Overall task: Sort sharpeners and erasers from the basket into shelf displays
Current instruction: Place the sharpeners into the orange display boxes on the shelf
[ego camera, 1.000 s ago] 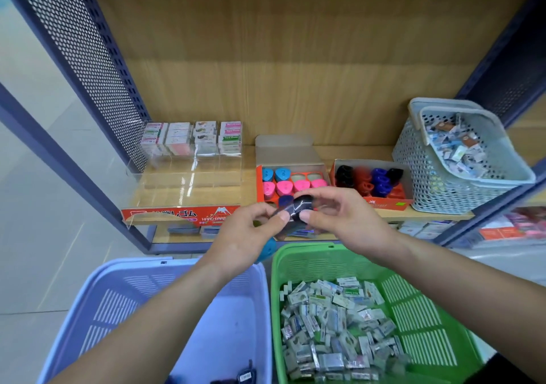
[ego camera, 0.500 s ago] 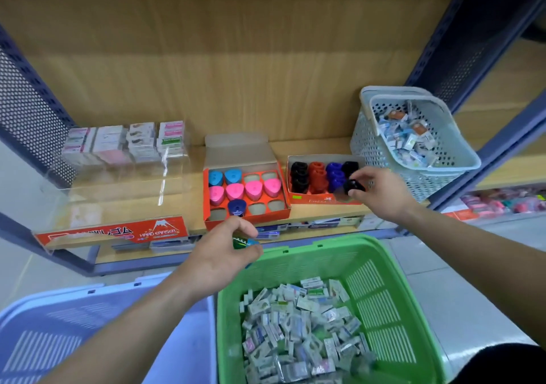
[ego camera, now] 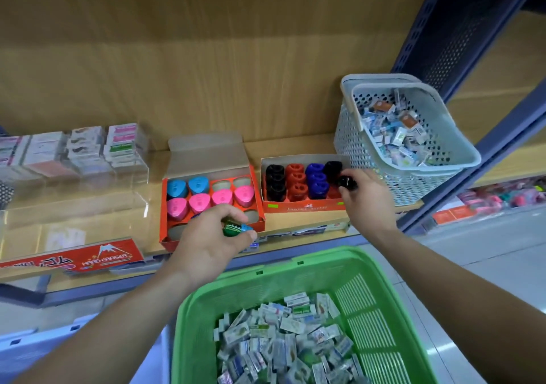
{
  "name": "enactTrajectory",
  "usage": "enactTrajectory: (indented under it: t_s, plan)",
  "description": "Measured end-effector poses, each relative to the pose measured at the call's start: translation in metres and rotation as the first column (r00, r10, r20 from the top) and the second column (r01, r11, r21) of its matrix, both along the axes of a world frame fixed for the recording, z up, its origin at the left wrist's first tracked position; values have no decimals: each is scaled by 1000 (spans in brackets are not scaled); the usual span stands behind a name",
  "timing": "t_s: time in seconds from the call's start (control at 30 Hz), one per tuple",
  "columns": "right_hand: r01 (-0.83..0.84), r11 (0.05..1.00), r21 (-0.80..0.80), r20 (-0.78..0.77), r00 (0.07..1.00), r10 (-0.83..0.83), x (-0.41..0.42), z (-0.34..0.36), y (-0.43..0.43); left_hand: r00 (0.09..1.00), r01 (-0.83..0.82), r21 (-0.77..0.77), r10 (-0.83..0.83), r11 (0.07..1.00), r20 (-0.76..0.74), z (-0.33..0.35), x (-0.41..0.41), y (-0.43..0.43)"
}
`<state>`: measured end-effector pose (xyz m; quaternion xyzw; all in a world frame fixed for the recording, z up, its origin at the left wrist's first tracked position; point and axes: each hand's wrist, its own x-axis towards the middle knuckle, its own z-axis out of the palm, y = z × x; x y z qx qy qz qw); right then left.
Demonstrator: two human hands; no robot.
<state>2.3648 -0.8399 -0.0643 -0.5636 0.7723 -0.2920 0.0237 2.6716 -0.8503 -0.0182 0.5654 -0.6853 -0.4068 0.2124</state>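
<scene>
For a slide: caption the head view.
Right hand holds a black sharpener at the round-sharpener box; left hand grips a green sharpener.

Free passage: the open air above the shelf board (ego camera: 295, 221), up to the wooden back panel (ego camera: 236, 73), reachable from the front. Obstacles, left to right: clear eraser case (ego camera: 88, 194); red sharpener tray (ego camera: 168, 244) with its upright lid flap (ego camera: 206, 153); round-sharpener box (ego camera: 301, 207), just beside the tray; grey basket (ego camera: 354, 147), just beside that box; blue upright (ego camera: 437, 43). The green basket (ego camera: 295, 262) rim stands near the shelf edge, below it.
</scene>
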Motion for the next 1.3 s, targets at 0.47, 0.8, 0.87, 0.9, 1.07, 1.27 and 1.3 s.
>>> enactTrajectory:
  t_s: [0.47,0.8,0.87,0.9,1.07,1.27,1.3]
  plan:
    - [88,994,65,-9,996,-88,-6,-22,-23,995,-34,25,36,999,-98,-13,8,-3]
    - [-152,983,106,87,986,143,48,34,11,981,-15,101,34,995,-191,19,25,6]
    - [-376,915,148,263,907,330,79,68,23,974,22,110,3,994,-228,36,29,11]
    - [-485,861,153,348,842,413,94,86,28,966,40,117,-9,992,-257,47,31,15]
    - [-714,699,-41,637,521,569,149,146,53,874,46,111,14,993,-486,92,44,40]
    - [-603,768,-218,638,507,580,183,164,66,803,76,147,27,986,-595,114,69,63]
    - [-595,769,-233,614,524,591,186,162,68,803,82,145,21,986,-595,115,72,66]
